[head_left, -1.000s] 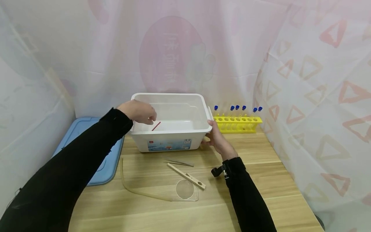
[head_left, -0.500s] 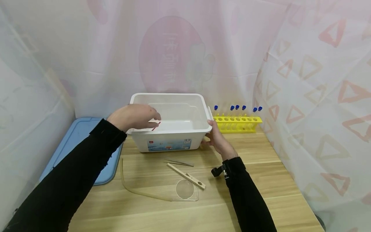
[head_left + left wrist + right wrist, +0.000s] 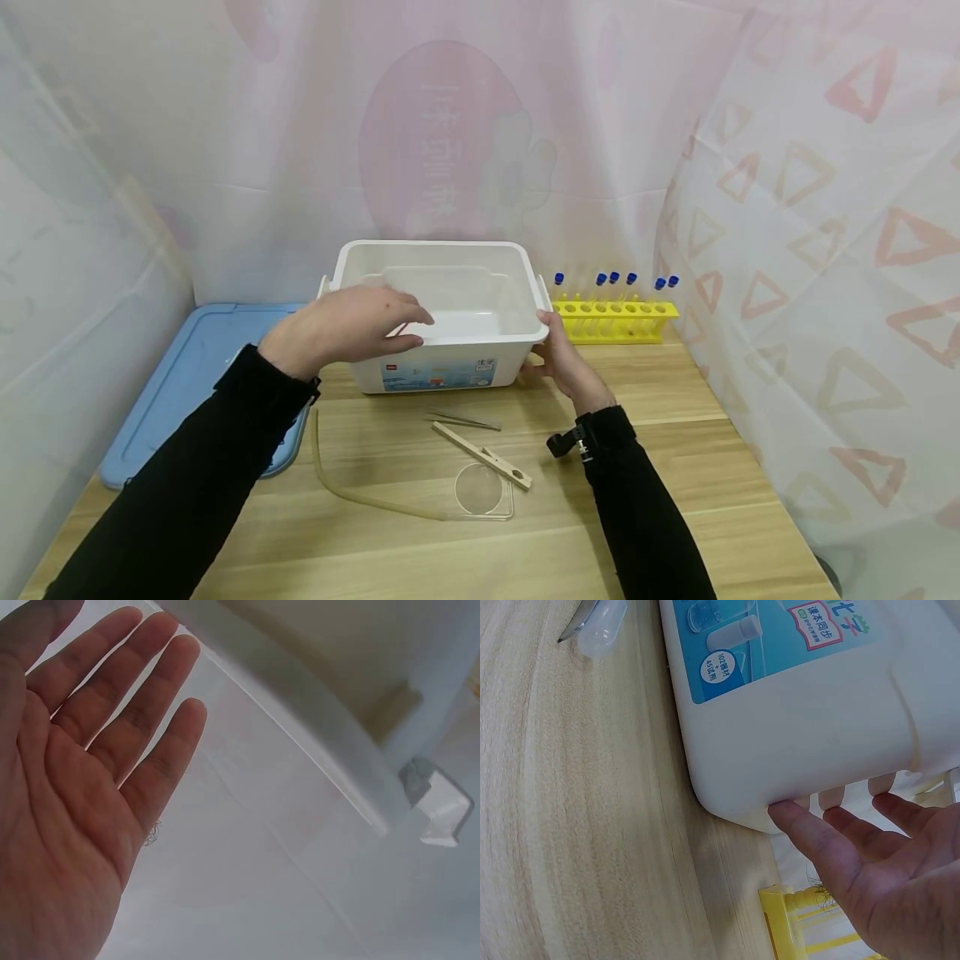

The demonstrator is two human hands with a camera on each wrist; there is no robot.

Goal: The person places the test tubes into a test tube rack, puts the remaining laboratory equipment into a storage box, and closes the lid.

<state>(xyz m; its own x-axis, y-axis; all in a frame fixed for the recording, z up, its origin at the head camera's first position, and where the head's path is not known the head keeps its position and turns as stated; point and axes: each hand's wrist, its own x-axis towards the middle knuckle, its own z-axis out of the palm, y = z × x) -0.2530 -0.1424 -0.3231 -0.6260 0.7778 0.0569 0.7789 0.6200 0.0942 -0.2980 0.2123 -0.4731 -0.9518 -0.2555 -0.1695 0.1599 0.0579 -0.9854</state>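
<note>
A white plastic bin (image 3: 480, 354) with a blue label stands at the back of the table. My left hand (image 3: 348, 325) reaches over its front left rim, fingers extended and thumb apart, holding nothing. In the left wrist view the left palm (image 3: 67, 825) shows bare beside the bin's rim (image 3: 300, 727). A thin red strip (image 3: 402, 328) inside the bin is partly hidden behind the left fingers. My right hand (image 3: 564, 362) rests against the bin's right side, near the front corner. Nearly straight right fingers (image 3: 810, 832) touch the bin's wall in the right wrist view.
A blue lid (image 3: 187, 367) lies at left. Tweezers (image 3: 472, 422), a wooden test tube clamp (image 3: 472, 448), a clear round disc (image 3: 478, 489) and a rubber tube (image 3: 375, 502) joined to a bent glass tube (image 3: 512, 504) lie in front. A yellow test tube rack (image 3: 615, 335) with blue-capped tubes stands right.
My left hand has come from inside the bin toward me and slightly right, its fingers spreading and now covering most of the red strip. The right hand stays at the bin's side.
</note>
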